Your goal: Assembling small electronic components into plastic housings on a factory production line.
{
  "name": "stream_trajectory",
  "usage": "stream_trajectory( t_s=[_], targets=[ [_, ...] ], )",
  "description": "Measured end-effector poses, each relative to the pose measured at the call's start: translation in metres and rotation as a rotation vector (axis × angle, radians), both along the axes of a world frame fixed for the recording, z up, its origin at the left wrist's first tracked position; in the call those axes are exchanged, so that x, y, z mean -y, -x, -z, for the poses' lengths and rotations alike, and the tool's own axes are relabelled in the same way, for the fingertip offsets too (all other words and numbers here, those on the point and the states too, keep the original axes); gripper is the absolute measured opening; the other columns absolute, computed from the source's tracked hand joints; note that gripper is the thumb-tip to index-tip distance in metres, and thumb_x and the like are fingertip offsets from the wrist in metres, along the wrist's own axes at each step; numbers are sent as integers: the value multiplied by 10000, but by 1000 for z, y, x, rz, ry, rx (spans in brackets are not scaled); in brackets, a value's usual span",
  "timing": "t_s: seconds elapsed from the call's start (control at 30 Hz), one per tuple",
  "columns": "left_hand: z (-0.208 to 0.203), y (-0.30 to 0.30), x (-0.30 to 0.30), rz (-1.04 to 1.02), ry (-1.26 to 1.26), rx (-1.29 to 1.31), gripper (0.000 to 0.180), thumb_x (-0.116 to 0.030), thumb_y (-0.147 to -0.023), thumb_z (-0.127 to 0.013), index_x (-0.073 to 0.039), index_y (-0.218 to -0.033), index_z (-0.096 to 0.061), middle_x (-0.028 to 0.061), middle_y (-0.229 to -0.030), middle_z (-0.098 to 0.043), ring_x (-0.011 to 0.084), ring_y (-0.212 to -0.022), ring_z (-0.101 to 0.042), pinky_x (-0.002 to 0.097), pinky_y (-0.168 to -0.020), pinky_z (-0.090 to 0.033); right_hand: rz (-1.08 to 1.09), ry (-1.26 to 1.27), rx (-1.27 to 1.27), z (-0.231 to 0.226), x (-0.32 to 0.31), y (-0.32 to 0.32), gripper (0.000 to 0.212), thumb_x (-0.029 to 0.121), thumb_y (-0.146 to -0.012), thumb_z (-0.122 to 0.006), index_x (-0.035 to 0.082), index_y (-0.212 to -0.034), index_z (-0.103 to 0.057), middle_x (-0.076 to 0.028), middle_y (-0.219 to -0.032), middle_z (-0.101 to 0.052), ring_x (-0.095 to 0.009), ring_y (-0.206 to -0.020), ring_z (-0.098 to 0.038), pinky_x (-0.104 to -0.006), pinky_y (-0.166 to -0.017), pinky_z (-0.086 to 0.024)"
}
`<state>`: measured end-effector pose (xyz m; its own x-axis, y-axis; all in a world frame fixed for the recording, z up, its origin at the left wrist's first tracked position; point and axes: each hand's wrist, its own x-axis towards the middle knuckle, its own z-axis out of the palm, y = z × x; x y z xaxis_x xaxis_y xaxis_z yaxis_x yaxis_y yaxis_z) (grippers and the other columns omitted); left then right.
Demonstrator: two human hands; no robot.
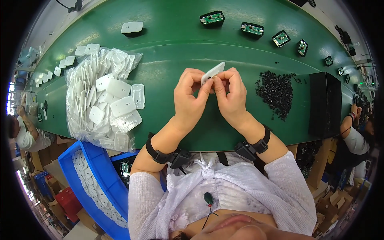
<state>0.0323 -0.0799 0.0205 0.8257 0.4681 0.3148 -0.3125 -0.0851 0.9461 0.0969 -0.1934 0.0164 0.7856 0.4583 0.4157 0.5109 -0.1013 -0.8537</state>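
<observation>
Centrally, above green tabletop (180,60): small white flat rectangular plastic plate (214,72), tilted, pinched at lower end by both hands; left hand (190,98) fingers closed on it, thumb and forefinger at its edge; right hand (232,96) fingers likewise closed on it, touching left hand; black straps on both wrists; to left, clear plastic bag of white plastic plates (104,104), open; to right, heap of small black parts (277,92), then black box (325,104); far edge, row of black housings w/ green circuit boards (252,29).
</observation>
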Motion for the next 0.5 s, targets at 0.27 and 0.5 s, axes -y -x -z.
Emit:
stream_trajectory(
  t_s=[0.27,0.5],
  targets=[
    [-13,3,-9,156,291,-74,67,-18,-925,-585,24,-942,-536,77,-890,-603,135,-746,-633,250,-652,-531,-20,50,53,-27,15,-19,369,174,-779,-772,61,-1079,-590,-10,-994,-490,-99,-823,-442,-208,-682,-345],
    [-13,4,-8,222,280,-126,96,-43,-918,-607,25,-946,-545,79,-872,-611,135,-733,-635,247,-646,-529,-232,79,-265,-29,26,-33,259,118,-804,-752,54,-1008,-605,16,-947,-535,-58,-817,-473,-210,-703,-394]
  ],
)
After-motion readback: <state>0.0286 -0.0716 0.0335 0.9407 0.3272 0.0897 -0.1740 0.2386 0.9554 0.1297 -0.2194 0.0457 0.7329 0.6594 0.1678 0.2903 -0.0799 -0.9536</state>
